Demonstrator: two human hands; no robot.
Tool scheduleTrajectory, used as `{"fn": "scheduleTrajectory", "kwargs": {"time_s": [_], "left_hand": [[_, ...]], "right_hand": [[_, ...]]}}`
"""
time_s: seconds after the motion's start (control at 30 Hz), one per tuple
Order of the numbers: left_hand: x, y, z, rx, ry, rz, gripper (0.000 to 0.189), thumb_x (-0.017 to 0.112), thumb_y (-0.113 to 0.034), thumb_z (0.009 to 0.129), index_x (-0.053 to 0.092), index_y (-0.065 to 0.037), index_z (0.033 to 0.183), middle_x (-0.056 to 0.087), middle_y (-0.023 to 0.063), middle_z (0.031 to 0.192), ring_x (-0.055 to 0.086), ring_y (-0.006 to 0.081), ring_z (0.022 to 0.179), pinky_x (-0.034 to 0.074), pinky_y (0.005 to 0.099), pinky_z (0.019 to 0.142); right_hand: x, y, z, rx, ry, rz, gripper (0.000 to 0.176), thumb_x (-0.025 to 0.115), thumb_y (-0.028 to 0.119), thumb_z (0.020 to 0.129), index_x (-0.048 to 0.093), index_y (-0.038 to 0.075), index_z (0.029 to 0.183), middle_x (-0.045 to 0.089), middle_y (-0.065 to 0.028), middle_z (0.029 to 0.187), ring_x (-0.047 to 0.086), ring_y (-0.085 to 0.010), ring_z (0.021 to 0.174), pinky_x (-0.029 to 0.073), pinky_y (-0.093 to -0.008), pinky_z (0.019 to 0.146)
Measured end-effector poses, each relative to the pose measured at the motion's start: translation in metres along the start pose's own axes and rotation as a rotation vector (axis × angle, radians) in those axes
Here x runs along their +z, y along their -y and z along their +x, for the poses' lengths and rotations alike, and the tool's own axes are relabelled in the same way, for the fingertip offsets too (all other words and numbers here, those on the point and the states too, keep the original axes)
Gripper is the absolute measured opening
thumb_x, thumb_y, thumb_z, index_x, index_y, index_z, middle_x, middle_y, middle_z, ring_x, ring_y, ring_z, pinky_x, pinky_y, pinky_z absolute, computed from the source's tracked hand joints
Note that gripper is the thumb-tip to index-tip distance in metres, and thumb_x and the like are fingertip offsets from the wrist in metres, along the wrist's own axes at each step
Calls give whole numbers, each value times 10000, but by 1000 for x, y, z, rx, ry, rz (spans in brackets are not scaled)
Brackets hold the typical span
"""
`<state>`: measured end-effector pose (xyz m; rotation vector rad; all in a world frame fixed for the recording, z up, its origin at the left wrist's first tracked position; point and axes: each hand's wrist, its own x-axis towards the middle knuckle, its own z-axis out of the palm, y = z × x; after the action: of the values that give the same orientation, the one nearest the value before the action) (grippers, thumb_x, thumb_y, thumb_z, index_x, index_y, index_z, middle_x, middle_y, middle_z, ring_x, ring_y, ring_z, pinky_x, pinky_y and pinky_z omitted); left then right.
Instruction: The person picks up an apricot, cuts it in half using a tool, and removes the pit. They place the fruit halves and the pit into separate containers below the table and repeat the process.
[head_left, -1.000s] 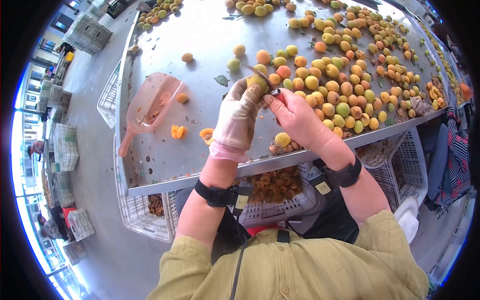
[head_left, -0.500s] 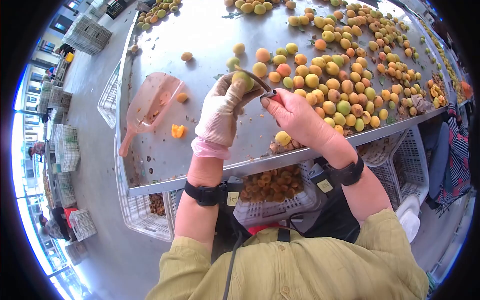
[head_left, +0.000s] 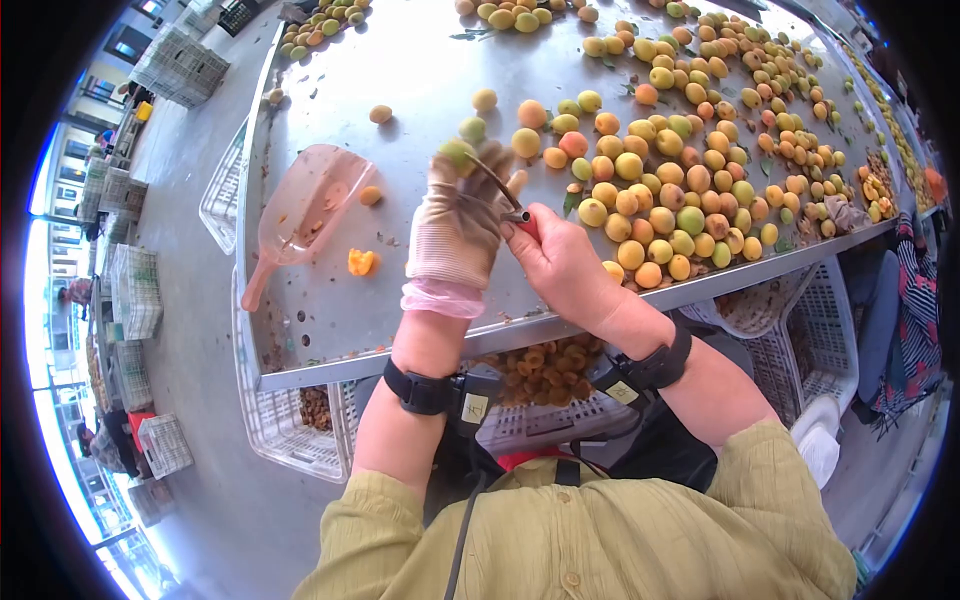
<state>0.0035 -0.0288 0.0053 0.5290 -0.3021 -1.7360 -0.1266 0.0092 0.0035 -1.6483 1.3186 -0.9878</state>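
Observation:
My left hand, in a pale knit glove with a pink cuff under it, holds a green-yellow apricot on its thumb side. The other gloved fingers are somewhat blurred. Bare, my right hand is closed round the red and black handle of a small knife. Its thin curved blade points up and left, across the gloved fingers and close to the held fruit. Just beyond lies another green apricot on the metal table. To the right spreads a large heap of apricots.
A pink translucent scoop rests at the table's left, near an opened orange apricot piece. Below the front edge stand a crate of apricot halves and white plastic crates. Stacked crates stand on the floor at left.
The held apricot has shifted left in the gloved hand, whose fingers have loosened upward. My right hand with the knife has moved slightly down and left. A yellow apricot near the front edge is now hidden.

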Motion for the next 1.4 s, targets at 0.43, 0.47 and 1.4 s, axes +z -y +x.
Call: {"fn": "scheduleTrajectory", "kwargs": {"time_s": [0.43,0.47,1.4], "left_hand": [[15,15,-11,186,121,645,301,464,-267,995,538,-35,1173,597,61,1048,572,150,1030,453,337,933],[17,15,-11,204,109,752,303,442,-265,1004,537,-34,1175,596,59,1050,567,154,1058,461,317,921],[30,22,-22,390,-213,515,183,564,-240,956,538,-60,947,563,-5,824,522,71,739,456,233,651]], "right_hand": [[-22,0,27,-97,-198,355,323,536,347,965,487,31,918,483,-20,658,454,-117,585,398,-261,540],[-22,2,27,-97,-197,355,323,536,347,965,487,31,918,483,-20,658,454,-117,585,398,-261,540],[1,14,19,-151,-213,139,357,554,348,946,466,17,844,537,-101,638,524,-210,555,428,-324,529]]}}
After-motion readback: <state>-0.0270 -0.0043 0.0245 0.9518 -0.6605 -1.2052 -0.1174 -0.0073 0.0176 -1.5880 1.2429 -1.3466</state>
